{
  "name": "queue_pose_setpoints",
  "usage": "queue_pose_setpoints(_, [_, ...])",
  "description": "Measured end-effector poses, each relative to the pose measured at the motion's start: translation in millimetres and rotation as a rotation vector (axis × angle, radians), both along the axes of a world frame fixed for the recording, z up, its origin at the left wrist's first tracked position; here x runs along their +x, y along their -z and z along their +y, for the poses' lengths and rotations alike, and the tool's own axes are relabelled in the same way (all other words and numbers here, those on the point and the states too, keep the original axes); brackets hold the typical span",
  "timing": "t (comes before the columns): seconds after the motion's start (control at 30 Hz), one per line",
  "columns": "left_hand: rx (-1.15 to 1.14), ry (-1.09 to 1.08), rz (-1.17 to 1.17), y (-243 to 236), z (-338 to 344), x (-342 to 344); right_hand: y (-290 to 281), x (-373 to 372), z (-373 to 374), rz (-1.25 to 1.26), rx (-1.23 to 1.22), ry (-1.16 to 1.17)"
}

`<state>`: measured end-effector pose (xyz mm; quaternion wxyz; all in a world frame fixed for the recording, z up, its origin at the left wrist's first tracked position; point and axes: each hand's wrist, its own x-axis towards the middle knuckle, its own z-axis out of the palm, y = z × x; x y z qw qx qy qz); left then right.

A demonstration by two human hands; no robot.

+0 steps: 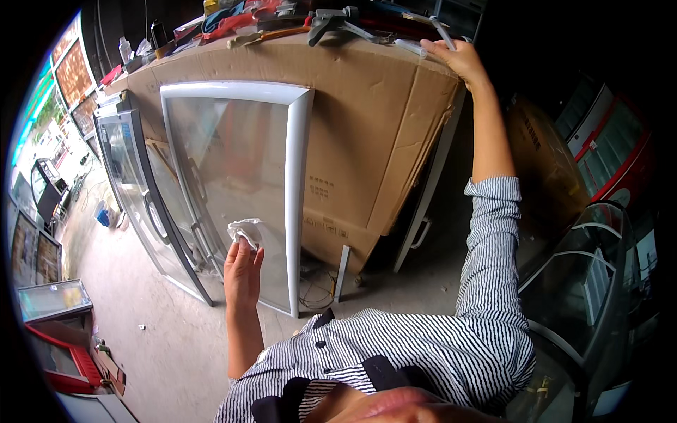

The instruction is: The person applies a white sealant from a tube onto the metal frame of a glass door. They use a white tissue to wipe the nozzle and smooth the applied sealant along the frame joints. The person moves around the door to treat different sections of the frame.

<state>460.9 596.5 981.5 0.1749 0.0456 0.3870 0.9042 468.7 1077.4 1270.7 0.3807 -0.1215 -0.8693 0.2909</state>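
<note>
My left hand (244, 271) is closed on a crumpled white tissue (245, 230), in front of the glass of a white-framed glass door (299, 176). The door leans upright against a large cardboard box (374, 134). Far to the right, my right arm reaches up to the box's top corner. There my right hand (462, 62) pinches a slim pale translucent stick (443, 32), whose exact kind is too small to make out. Beside its fingertips, a whitish tube (410, 48) lies on the box top.
Tools and a grey spray-gun-like thing (331, 25) crowd the box top. Dark-framed glass doors (151, 204) stand at the left. Curved glass panels (585, 282) and a red-framed glass door (620, 151) are on the right. A loose cable (321, 292) lies on the floor.
</note>
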Motion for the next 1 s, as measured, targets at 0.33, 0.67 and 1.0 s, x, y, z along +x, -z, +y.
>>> queue_pose_setpoints(0.33, [0.023,0.121,0.014,-15.0,8.5,-13.7,33.8,46.2,-40.2,0.235,-0.329,-0.233])
queue_pose_setpoints(0.67, [-0.021,0.157,-0.031,-7.9,-4.5,-14.5,231.8,72.1,-276.2,-0.088,-0.753,-0.698])
queue_pose_setpoints(1.0, [-0.057,0.259,-0.072,-0.8,-12.5,-16.5,282.7,73.9,-331.1,-0.191,-0.715,-0.442])
